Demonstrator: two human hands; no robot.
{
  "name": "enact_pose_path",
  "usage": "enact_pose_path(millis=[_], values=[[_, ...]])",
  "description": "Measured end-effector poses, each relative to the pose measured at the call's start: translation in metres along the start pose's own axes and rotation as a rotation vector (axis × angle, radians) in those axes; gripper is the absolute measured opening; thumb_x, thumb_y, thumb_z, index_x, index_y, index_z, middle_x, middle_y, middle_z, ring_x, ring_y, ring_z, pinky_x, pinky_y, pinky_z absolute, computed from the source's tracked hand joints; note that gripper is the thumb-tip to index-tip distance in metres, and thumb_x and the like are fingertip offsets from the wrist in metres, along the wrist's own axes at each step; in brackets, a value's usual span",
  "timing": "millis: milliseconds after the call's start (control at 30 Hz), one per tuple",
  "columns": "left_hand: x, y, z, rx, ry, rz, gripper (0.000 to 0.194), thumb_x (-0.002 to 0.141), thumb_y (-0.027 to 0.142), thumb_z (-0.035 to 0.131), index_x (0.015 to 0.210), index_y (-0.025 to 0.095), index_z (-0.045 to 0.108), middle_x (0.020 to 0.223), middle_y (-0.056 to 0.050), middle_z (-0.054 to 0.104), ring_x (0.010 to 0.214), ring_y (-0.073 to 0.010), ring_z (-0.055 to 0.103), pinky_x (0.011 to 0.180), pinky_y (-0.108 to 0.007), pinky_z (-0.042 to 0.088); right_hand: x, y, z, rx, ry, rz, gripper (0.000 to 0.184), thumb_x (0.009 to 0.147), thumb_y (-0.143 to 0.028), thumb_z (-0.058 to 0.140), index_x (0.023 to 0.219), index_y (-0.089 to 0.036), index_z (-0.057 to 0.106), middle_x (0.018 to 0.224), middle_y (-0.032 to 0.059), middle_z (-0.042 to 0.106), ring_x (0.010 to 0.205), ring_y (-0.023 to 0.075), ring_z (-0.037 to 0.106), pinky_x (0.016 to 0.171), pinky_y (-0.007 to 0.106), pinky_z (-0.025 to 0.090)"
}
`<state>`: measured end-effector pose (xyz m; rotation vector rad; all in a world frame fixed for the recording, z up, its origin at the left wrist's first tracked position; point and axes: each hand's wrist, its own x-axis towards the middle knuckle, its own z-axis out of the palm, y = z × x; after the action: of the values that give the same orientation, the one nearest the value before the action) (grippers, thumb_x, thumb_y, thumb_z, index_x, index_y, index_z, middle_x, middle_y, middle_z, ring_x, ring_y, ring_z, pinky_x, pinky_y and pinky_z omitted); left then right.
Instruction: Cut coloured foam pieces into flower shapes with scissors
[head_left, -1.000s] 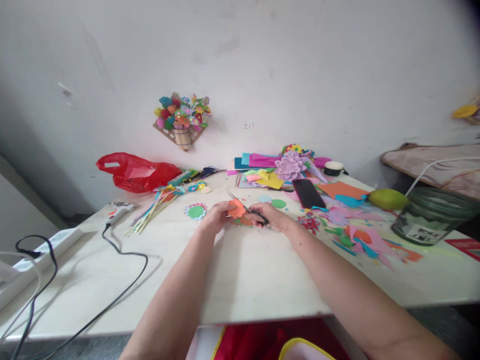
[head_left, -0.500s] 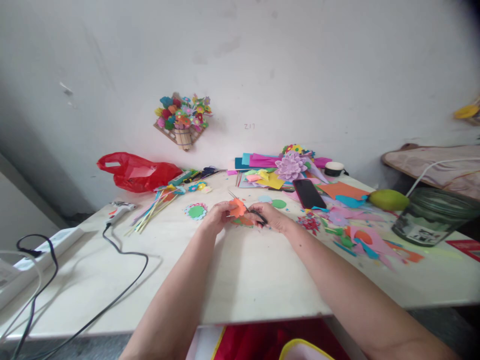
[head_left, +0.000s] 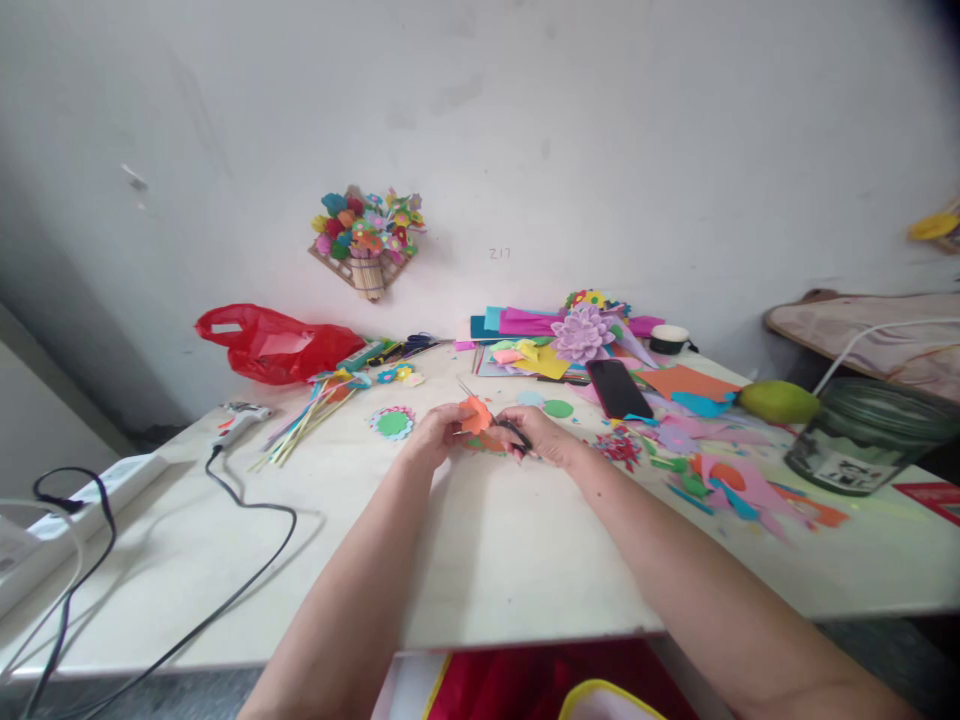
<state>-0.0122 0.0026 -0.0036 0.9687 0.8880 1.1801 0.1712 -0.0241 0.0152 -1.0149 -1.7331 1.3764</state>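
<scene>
Head view: right hand [head_left: 546,432] (forearm [head_left: 664,540] angled inward) holds scissors [head_left: 517,435].

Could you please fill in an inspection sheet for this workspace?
Surface: white table, with coloured scraps strewn at right.
Job's things: orange flower-shaped piece and scissors, both in hand.
Clutter: red plastic bag, phone and glass jar, among other things.
Hands: left hand holds the orange piece; right hand holds the scissors.
Cables: glue gun cord crosses the near table edge; another black cable at the power strip.
Surroundings: pale wall bearing a flower arrangement; no co-worker seen.
</scene>
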Motion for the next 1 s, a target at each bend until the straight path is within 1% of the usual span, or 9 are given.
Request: enact_pose_path(millis=[267, 533, 767, 1000], values=[[0.0003, 0.0000, -0.0003, -0.001, 0.009, -0.010, 0.017, 0.058, 0.014, 0.068, 0.074, 0.012, 0.067, 0.069, -0.004, 0.067, 0.063, -0.0147, 0.063, 0.056, -0.024, 0.051, 0.0018, 0.0037, 0.0016, 0.000, 0.015, -0.007, 0.023, 0.065, -0.031, 0.069, 0.072, -0.013, 0.057, 0.047, -0.0052, 0.051, 0.033, 0.0045, 0.041, 0.032, 0.016, 0.031], [0.0006, 0.0000, -0.0010, -0.003, 0.026, -0.010, 0.012, 0.060, 0.012, 0.066, 0.072, 0.012, 0.067, 0.068, -0.006, 0.068, 0.060, -0.0158, 0.062, 0.052, -0.024, 0.048, 0.0050, 0.0079, 0.0017, 0.026, 0.009, -0.017, 0.028, 0.060, -0.035, 0.072, 0.068, -0.014, 0.055, 0.046, -0.0060, 0.049, 0.033, 0.0046, 0.040, 0.032, 0.017, 0.034], [-0.0002, 0.0007, -0.0012, -0.017, 0.007, -0.021, 0.016, 0.059, 0.012, 0.066, 0.075, 0.012, 0.067, 0.069, -0.005, 0.068, 0.061, -0.0148, 0.062, 0.052, -0.022, 0.048, 0.0060, 0.0091, 0.0014, 0.007, 0.012, -0.019, 0.031, 0.059, -0.038, 0.073, 0.067, -0.014, 0.055, 0.045, -0.0058, 0.049, 0.033, 0.0046, 0.040, 0.032, 0.017, 0.034], [-0.0011, 0.0020, -0.0007, -0.029, 0.041, -0.035, 0.016, 0.059, 0.012, 0.065, 0.076, 0.011, 0.066, 0.068, -0.005, 0.067, 0.061, -0.0153, 0.062, 0.053, -0.024, 0.049, 0.0064, 0.0091, 0.0009, 0.003, 0.013, -0.001, 0.032, 0.059, -0.038, 0.075, 0.067, -0.014, 0.055, 0.044, -0.0059, 0.049, 0.033, 0.0051, 0.040, 0.032, 0.018, 0.035]])
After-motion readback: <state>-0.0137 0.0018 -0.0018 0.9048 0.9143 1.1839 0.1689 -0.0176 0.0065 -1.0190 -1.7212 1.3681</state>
